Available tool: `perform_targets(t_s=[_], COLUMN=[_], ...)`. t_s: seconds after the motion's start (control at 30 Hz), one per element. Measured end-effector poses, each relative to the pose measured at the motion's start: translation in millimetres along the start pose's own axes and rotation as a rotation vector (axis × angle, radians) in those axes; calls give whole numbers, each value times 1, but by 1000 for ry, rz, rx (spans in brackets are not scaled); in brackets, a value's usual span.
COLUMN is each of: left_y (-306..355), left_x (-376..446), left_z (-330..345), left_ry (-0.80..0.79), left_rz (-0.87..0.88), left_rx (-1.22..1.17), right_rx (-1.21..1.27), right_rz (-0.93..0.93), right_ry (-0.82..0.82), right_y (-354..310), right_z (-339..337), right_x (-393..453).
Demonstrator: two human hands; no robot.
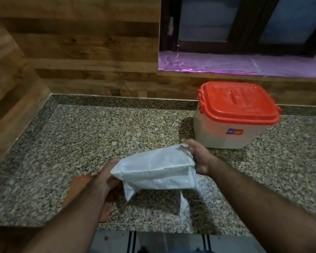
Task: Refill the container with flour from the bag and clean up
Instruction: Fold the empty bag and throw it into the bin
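Note:
A white plastic flour bag [153,170], flattened and folded, is held just above the granite counter [98,136]. My left hand [106,178] grips its left end and my right hand [199,156] grips its torn right end. Behind my right hand stands a translucent square container [230,136] with white flour showing low inside. Its orange-red lid [239,103] is shut on top, with a clasp at the left side.
A brown flat piece [80,190] lies on the counter under my left forearm. Wood panelling [80,52] lines the back and left walls. A window sill covered in pink film [235,64] runs behind the container. The counter's front edge [153,229] is near me.

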State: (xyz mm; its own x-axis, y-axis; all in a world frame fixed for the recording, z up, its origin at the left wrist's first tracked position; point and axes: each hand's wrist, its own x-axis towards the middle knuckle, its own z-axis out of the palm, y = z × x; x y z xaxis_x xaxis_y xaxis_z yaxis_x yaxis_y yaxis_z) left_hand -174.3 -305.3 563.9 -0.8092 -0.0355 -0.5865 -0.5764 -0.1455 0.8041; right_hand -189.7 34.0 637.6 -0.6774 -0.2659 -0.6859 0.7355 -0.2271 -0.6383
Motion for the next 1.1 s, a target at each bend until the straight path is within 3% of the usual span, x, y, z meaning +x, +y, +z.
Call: perform_targets(t_s=[0.17,0.27,0.33,0.47,0.57,0.63,0.73,0.83,1.0,1.1], left_y=[21,29,46,92,116,125,120,106,73,57], left_x=[-17,-1,3,-7,-19,-25,-31,-36,-42,-41], left_z=[21,5,3,35,64,74,72,63,67,81], left_ry=[25,-36,-78,-418,-679,-769,-747,-590,-404,-307], left_rz=[-47,-16,40,89,-52,-60,-33,12,85,98], left_rx=[-77,-176,-45,613,564,520,450,342,22,-146], right_rx=[-339,-336,-391,-523,-618,-673,-640,-478,-211,-238], right_rz=[-3,-52,-65,-83,-70,-108,-136,-144,-187,-214], right_ry=[165,129,79,-79,-166,-177,-176,-177,-163,-208], right_y=[-17,-32,-41,-66,-85,-98,-108,-104,-53,-22], right_z=[5,0,3,20,37,45,42,25,5,7], right_x=[-4,-4,-9,-19,-19,-22,-26,-35,-35,-29])
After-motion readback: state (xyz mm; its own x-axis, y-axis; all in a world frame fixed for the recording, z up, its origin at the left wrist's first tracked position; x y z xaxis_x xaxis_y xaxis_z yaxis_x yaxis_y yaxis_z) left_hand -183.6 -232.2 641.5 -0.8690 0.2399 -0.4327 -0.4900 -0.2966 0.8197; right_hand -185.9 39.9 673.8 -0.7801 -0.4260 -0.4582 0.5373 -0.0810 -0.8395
